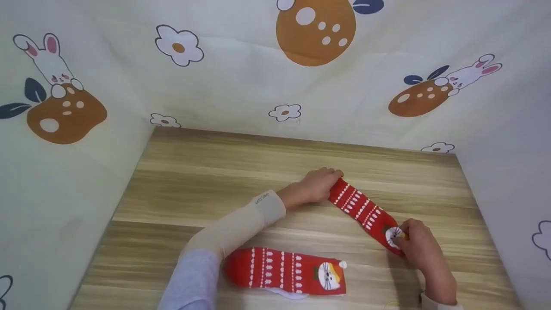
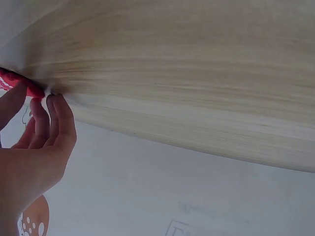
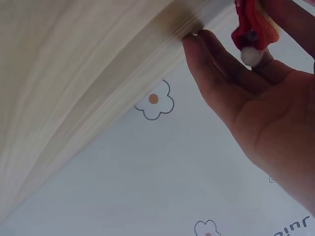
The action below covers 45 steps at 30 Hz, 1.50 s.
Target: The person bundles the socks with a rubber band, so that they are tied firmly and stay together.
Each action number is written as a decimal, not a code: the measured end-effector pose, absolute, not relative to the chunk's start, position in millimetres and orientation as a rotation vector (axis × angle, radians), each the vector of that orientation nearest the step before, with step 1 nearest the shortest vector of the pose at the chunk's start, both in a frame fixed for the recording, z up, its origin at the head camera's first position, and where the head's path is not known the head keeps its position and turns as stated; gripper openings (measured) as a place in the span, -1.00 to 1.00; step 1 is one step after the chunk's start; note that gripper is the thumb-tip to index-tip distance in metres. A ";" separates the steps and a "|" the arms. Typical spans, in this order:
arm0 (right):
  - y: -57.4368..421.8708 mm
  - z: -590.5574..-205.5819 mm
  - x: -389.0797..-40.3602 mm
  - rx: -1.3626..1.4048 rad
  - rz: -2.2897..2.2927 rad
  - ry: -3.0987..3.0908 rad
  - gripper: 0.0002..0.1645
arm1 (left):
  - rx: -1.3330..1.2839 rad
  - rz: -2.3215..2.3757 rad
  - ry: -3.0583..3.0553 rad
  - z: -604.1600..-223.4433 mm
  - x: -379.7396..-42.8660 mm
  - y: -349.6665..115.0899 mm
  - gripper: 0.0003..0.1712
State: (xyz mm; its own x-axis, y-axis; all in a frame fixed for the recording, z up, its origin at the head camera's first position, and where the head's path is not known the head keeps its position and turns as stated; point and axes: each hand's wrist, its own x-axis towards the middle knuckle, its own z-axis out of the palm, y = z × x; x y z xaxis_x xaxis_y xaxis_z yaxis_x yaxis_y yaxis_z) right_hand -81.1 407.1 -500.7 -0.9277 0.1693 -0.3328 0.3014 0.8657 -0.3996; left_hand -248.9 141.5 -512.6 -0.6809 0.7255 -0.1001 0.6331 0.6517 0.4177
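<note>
A red sock [image 1: 361,211] with white patterns and a cat face stretches slantwise between both hands in the head view. At its plain red toe end, my left hand [image 1: 320,185] pinches the fabric; the left wrist view shows the red tip [image 2: 33,89] by the thumb and fingers. My right hand [image 1: 419,245] grips the cuff end beside the cat face. In the right wrist view, the cuff [image 3: 256,27] and a small white pompom [image 3: 251,57] hang near the fingers. A second matching sock [image 1: 282,271] lies flat below the left forearm, its toe to the left.
The wood-grain table [image 1: 172,172] carries both socks. Behind it and at both sides hangs a pale cloth [image 1: 232,77] printed with rabbits, oranges and flowers. Something white [image 1: 286,294] pokes out under the lying sock's lower edge.
</note>
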 end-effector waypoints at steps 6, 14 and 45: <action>399.6 -502.3 -78.1 0.366 -0.673 2.732 -0.79 | 0.981 0.591 2.594 -516.0 -240.5 134.8 -0.36; 382.7 -498.2 -75.4 0.357 -0.645 2.743 -0.77 | 0.857 0.679 2.515 -514.8 -235.2 118.4 -0.21; 343.0 -445.1 -84.8 0.075 -0.703 2.860 -0.54 | 0.621 1.202 2.482 -464.0 -201.7 17.1 -0.54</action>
State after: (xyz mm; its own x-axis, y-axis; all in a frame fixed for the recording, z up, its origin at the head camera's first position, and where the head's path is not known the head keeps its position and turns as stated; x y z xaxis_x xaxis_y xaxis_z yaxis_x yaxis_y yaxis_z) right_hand -84.8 343.0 -445.1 -0.9796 0.0028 -0.2011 0.0957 0.8859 -0.4539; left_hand -201.7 17.1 -464.0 -0.8566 0.5080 -0.0902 0.2443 0.5533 0.7963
